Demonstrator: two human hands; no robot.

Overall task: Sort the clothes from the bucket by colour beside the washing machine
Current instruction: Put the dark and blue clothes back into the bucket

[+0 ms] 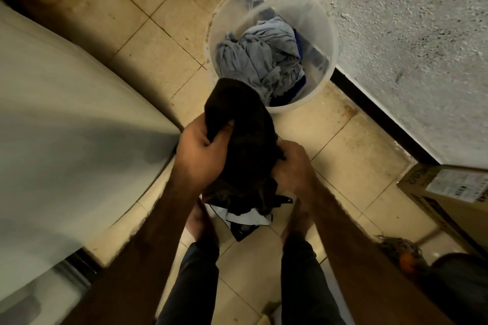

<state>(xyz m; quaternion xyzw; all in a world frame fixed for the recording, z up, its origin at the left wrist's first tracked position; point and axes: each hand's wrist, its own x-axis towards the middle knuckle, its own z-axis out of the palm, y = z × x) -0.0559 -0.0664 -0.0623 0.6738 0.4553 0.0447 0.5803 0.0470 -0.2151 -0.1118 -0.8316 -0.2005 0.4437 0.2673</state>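
A clear plastic bucket (323, 18) stands on the tiled floor against the wall, with crumpled light grey-blue cloth (261, 53) and a bit of dark blue fabric inside. I hold a dark brown garment (243, 124) in front of the bucket, above the floor. My left hand (202, 152) grips its upper left fold. My right hand (293, 166) grips its lower right side. Under the garment, between my feet, lies a small pile of black and white clothes (248, 217). The washing machine (66, 126) fills the left.
A rough white wall (409, 34) with a dark skirting runs along the right. A cardboard box (449, 198) sits at the right edge, with a mop head (398, 248) and a dark round object below it. My bare feet stand on beige tiles (158, 42).
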